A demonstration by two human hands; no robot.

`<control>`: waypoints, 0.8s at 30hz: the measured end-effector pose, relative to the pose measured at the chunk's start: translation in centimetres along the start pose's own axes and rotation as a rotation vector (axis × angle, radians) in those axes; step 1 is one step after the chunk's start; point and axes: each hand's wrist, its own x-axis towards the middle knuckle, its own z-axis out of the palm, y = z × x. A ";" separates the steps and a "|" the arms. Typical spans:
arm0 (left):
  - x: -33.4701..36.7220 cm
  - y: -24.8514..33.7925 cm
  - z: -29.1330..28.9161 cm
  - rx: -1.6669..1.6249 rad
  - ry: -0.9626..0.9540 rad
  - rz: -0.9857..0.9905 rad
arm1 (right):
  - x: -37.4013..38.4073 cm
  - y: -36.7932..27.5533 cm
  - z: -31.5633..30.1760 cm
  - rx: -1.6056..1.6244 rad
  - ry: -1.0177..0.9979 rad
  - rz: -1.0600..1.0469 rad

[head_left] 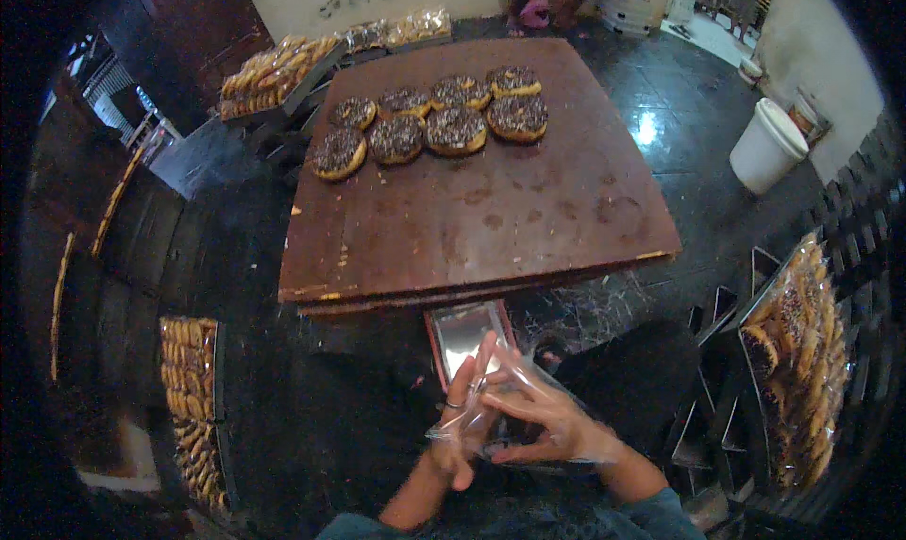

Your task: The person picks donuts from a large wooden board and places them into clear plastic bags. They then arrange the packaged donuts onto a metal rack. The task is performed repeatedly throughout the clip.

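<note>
Both hands, left hand [460, 417] and right hand [543, 415], grip a clear plastic bag [491, 398], teasing it open below tabletop's [491, 219] near edge; doughnuts [429, 120] wait at far edge.

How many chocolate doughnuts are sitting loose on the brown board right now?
8 doughnuts on the board's far end: four in a back row, four in a front row. None look hidden; bagged ones on side trays aren't counted.
</note>
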 end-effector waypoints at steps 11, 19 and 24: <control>-2.8 0.0 -2.3 -0.177 0.695 -0.121 | 0.1 3.6 3.7 -0.274 -0.364 -0.215; -2.8 0.0 -5.4 -0.208 0.780 0.241 | 1.4 2.7 2.3 -0.234 -0.595 -0.145; -3.3 7.0 -10.3 -0.504 0.986 0.214 | 8.1 4.5 -8.2 -0.608 -0.310 0.192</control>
